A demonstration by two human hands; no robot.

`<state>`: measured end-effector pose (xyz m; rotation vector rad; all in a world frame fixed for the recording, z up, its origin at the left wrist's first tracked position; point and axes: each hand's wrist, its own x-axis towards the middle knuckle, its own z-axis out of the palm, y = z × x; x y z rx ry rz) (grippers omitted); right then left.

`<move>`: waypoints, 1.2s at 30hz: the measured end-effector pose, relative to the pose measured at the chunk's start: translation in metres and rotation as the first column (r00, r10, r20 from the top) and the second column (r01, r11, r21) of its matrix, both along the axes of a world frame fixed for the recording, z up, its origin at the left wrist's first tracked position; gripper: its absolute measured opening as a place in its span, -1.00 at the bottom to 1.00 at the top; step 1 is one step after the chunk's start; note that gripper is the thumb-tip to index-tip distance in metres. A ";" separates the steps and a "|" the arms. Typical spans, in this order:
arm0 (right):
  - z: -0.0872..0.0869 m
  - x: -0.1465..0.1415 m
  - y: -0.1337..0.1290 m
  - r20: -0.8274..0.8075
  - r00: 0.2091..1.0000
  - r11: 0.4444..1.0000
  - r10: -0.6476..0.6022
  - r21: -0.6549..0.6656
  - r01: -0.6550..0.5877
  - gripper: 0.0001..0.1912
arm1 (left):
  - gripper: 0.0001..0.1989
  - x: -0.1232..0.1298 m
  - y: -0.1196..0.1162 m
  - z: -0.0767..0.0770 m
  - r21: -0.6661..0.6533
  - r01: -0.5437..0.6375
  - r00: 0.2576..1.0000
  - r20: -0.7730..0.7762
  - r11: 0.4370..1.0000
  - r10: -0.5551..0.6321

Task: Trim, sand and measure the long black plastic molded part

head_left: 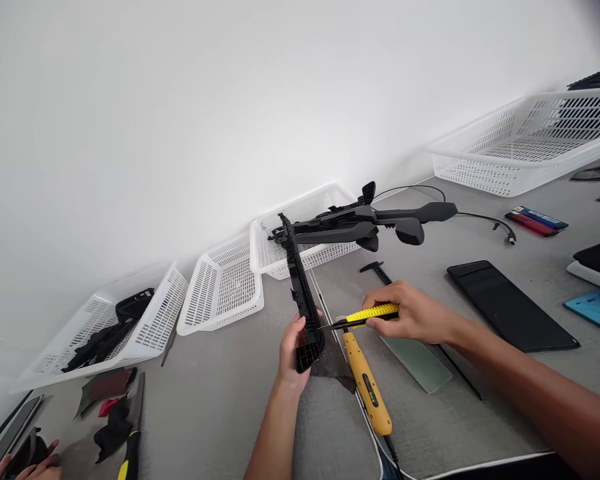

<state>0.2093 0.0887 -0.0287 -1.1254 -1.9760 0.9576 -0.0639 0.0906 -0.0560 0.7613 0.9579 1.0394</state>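
Observation:
My left hand (291,350) is closed round the lower end of a long black ribbed plastic trim piece (303,293), which stands tilted above the table. In my right hand (407,310) is a yellow and black utility knife (370,315). Its blade points left and meets the trim piece's edge just above my left fingers; whether it cuts in, I cannot tell. Beneath the knife lies a yellow corded hand tool (367,387), next to a pale green flat plate (420,363) and a dark scrap of material (333,367).
Similar black parts (360,223) overhang a white basket (325,253) behind my hands. More white baskets (223,287) line the wall. A black tablet-like slab (513,303) and a caliper (377,270) lie to the right. Another person's hand (40,467) holds a black part at lower left.

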 end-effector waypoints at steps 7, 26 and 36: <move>-0.001 0.001 0.003 0.007 0.999 0.999 -0.042 0.023 0.042 -0.80 | -0.62 0.001 0.001 0.002 -0.042 -0.004 1.000 -0.003 0.999 0.004; -0.001 0.005 0.007 -0.001 0.997 0.997 -0.080 -0.006 0.080 -0.70 | -0.57 0.008 -0.005 0.013 -0.052 0.101 0.990 -0.096 0.994 -0.106; -0.004 0.009 0.008 -0.003 0.996 0.996 -0.086 -0.012 0.086 -0.70 | -0.57 0.008 -0.004 0.012 -0.095 0.108 0.988 -0.101 0.990 -0.117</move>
